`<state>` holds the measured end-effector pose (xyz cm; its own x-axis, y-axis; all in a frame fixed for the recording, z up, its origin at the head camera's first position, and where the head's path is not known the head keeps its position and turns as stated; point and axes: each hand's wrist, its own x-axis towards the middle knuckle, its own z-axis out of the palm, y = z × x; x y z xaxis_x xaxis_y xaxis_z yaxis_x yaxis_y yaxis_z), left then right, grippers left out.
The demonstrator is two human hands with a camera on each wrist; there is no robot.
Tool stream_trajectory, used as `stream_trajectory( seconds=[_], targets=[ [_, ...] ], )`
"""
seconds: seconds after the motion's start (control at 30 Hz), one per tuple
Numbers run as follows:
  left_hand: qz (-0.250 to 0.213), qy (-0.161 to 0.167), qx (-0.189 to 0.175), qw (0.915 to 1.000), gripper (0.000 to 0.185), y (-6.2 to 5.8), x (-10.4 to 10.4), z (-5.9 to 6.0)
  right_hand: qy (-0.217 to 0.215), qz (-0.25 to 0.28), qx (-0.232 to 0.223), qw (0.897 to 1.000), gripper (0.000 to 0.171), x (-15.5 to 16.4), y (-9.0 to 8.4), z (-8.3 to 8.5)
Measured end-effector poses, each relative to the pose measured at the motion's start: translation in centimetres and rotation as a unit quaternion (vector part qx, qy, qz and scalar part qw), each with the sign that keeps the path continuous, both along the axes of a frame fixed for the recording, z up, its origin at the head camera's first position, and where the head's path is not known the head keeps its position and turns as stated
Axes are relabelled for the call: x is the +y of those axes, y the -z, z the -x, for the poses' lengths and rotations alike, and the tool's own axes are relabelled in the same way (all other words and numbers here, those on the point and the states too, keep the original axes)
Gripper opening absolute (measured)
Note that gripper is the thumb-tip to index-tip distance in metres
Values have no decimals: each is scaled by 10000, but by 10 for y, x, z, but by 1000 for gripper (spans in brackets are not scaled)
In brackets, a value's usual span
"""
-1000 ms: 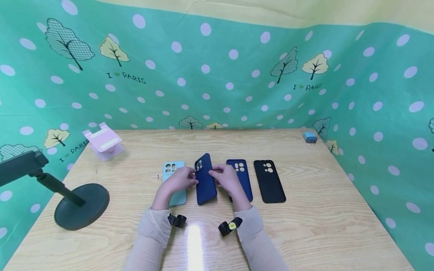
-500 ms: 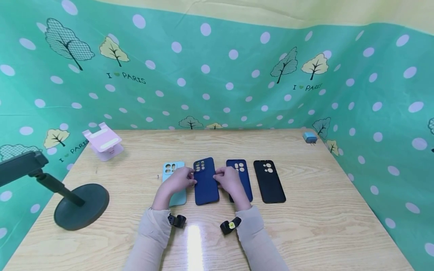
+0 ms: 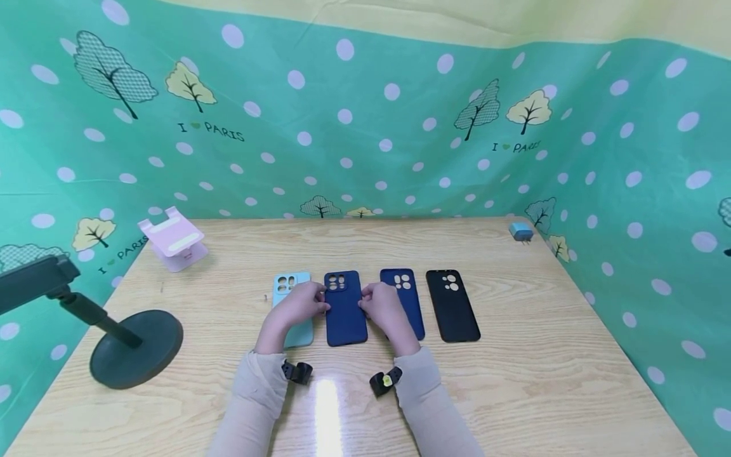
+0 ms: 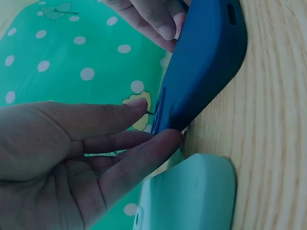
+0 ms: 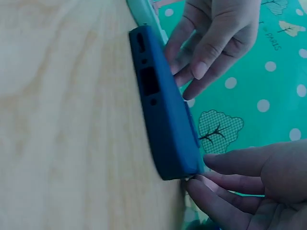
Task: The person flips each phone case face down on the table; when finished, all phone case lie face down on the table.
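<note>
A dark blue phone case [image 3: 345, 311] lies back up on the table between my hands, its camera cutouts at the far end. My left hand [image 3: 302, 304] has a fingertip at its left edge; the thumb [image 4: 136, 103] stands apart from the case. At the right edge, my right hand [image 3: 384, 306] touches the case with fairly straight fingers [image 5: 216, 201]. Beneath my left hand lies a light blue phone case [image 3: 301, 333], partly hidden. Another dark blue phone case [image 3: 412, 304] is partly covered by my right hand, and a black phone case [image 3: 455, 311] lies further right.
A pink phone stand [image 3: 177, 238] stands at the back left. Nearer on the left is a dark stand with a round base [image 3: 154, 349]. A blue charger plug [image 3: 521, 231] sits at the back right corner of the wooden table [image 3: 548, 355]. Patterned cloth surrounds it.
The middle dark blue case was tilted up on its right side between both hands; it has come down flat and straightened. My right hand followed it down, while my left hand barely moved.
</note>
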<state>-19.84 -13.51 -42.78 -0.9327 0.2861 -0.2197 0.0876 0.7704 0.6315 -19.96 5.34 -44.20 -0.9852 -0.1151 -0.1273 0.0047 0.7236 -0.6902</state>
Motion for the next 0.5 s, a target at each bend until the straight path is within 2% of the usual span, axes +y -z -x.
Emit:
stream_trajectory(
  seconds=[0.13,0.3,0.4,0.5],
  targets=[
    [-91,-39,-54,9999,45,-7,1,-2,-71,11,377,9993,22,10,-5,2],
    [-80,113,326,9994,43,-20,13,-6,377,85,863,9955,22,36,-9,8],
    [-188,180,500,9984,43,-22,28,-8,719,-118,910,9932,22,55,-10,12],
    [-309,221,555,9977,42,-18,45,-7,940,-365,773,9919,25,71,-11,14]
  ],
)
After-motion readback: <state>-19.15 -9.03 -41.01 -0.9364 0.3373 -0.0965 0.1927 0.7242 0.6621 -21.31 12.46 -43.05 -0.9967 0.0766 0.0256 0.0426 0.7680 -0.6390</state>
